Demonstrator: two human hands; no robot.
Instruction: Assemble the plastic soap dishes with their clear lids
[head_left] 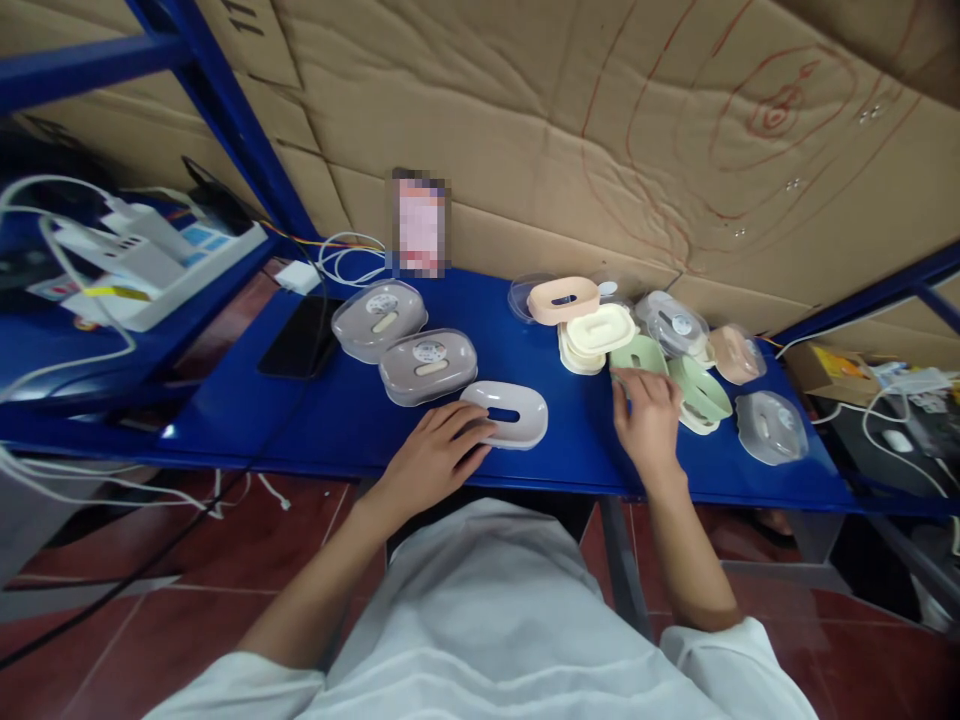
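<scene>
Palms down, holding nothing: left hand [442, 448] flat on white tray [517, 412], right hand [648, 422] fingertips touching green tray [639, 354]

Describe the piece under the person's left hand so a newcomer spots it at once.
On the blue shelf top backed by cardboard, look near the middle of the front edge, where the left hand rests. There lies a pale grey oval tray with a slot in its centre. Unlike the two grey boxes beside it, it has no clear lid.
</scene>
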